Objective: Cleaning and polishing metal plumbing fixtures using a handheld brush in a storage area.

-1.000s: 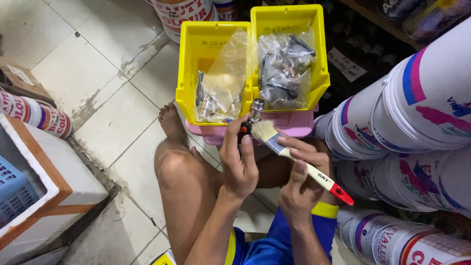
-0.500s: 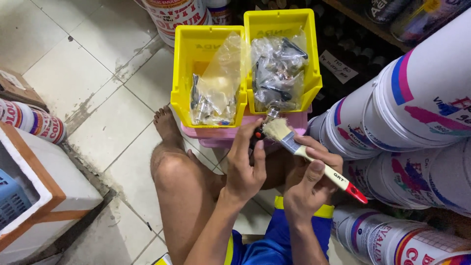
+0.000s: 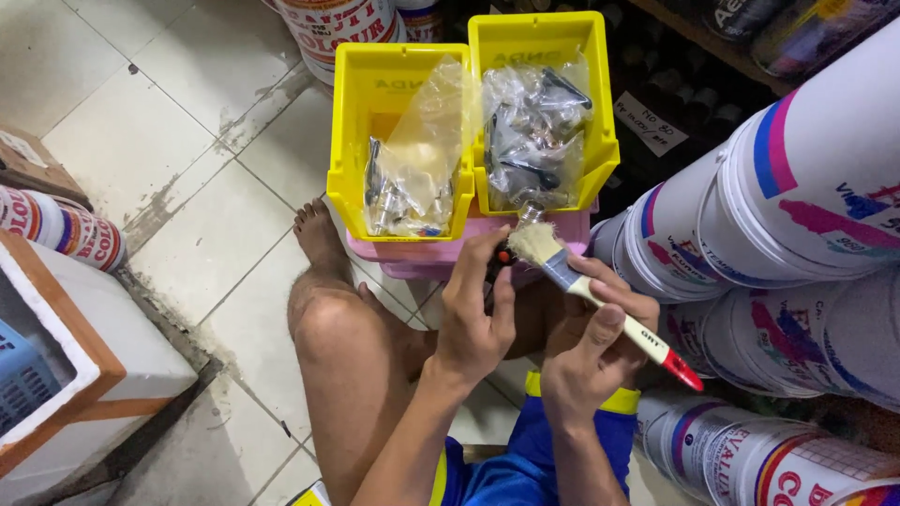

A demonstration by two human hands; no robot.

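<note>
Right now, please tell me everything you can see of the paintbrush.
The paintbrush has pale bristles, a metal band, and a cream handle ending in a red tip. It lies slanted, bristles up-left toward the yellow bins, tip down-right. The right hand holds its handle; the bristles touch a small metal part with a red spot held by the left hand.

Clear plastic bags [image 3: 412,178] fill both yellow bins [image 3: 352,141].

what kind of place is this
Probably a paint or hardware shop's storeroom floor: stacked paint buckets beside the person, yellow bins of bagged metal fittings, and a paintbrush in the right hand.
</note>
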